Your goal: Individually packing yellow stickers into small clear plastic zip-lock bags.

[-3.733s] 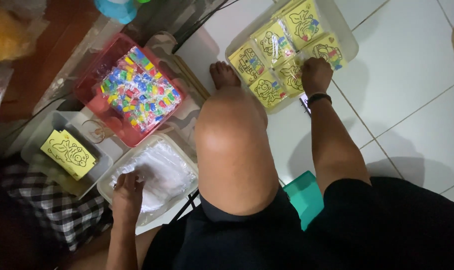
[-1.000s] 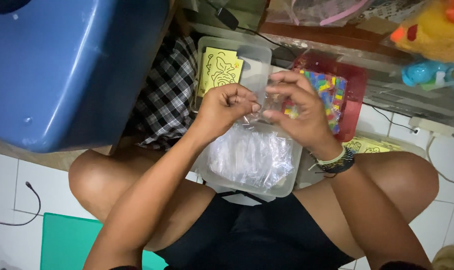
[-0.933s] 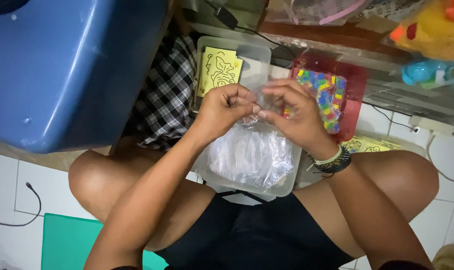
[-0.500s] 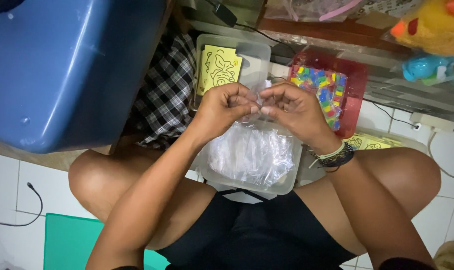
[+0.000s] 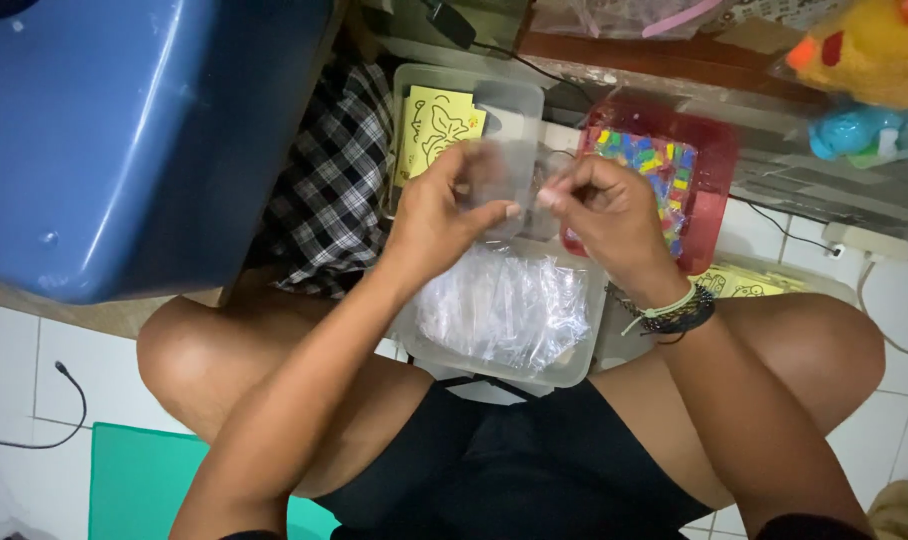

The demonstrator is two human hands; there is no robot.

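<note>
Head view: we sit cross-legged on white tile, looking down at both hands at centre frame.
Left hand point(image 5: 442, 212): our fingers are pinched closed on the left edge of a small clear plastic bag point(image 5: 506, 180).
Right hand point(image 5: 602, 212): our fingertips pinch the bag's right edge, so both hands hold it up between them.
Bag position: centre of the frame, raised above a clear tub of plastic bags point(image 5: 504, 310) that rests between our knees.
Upper centre: a clear container holds a yellow picture card point(image 5: 432, 128).
Upper right: a red tray of coloured pieces point(image 5: 664, 175), just beside the right hand.
Upper left: a large blue bin point(image 5: 124, 130), with checked cloth point(image 5: 329, 190) beside it.
Right wrist: dark and pale bracelets point(image 5: 674, 310).
</note>
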